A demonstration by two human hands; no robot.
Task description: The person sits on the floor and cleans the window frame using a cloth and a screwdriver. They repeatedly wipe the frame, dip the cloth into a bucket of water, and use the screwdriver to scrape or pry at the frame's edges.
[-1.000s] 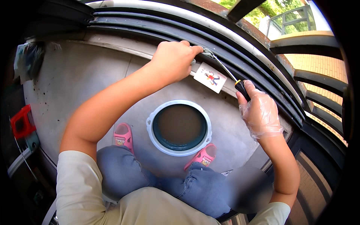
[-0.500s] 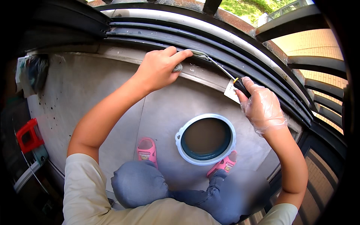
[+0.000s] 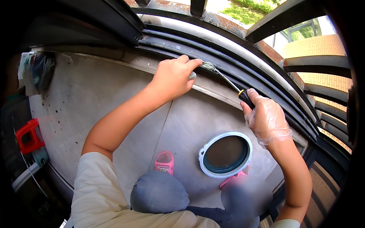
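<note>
My bare left hand [image 3: 173, 78] is closed on a grey cloth [image 3: 208, 66], with the index finger stretched along it toward the metal tip of a screwdriver. Part of the cloth bunches out below the palm. My right hand [image 3: 268, 117], in a clear plastic glove, grips the screwdriver's black handle [image 3: 246, 99], which has a yellow ring. Its thin shaft slants up and left, and the tip meets the cloth in the dark sliding-window track [image 3: 171, 47]. Whether the cloth wraps fully round the tip, I cannot tell.
A light-blue bucket [image 3: 203, 167] of murky brown water stands on the grey tiled floor [image 3: 114, 102], by my pink slippers [image 3: 164, 161]. Metal railings [image 3: 262, 49] run beyond the track. At left are a red plastic object [image 3: 28, 136] and a dark plastic bag [image 3: 42, 72].
The view has shifted, so the bucket and floor appear lower and further right. Both hands, still holding cloth and screwdriver, have moved slightly left along the track. A white card near my right hand is out of sight.
</note>
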